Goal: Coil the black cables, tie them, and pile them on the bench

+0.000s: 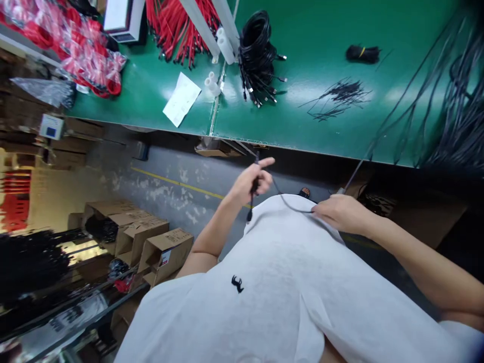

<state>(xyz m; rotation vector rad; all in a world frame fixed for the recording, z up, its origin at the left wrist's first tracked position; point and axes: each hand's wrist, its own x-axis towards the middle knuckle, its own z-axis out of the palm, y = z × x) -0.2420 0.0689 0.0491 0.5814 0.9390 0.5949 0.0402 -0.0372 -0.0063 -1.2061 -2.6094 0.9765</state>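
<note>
My left hand (252,180) is in front of the bench edge, fingers curled round the plug end of a black cable (288,205), its index finger pointing out. The cable runs across in a loose curve to my right hand (338,212), which is closed on it near my waist. From beside my right hand, a dark strand rises to the long black cables (454,116) hanging over the right part of the bench. A tied bundle of black cables (259,55) lies on the green bench, plugs toward me.
On the green bench (310,121) lie thin black ties (342,96), a small banded coil (363,54), white paper (182,99), white rolls (212,84) and red cables (181,30). Bagged red cables (91,60) lie far left. Open cartons (166,252) stand on the floor.
</note>
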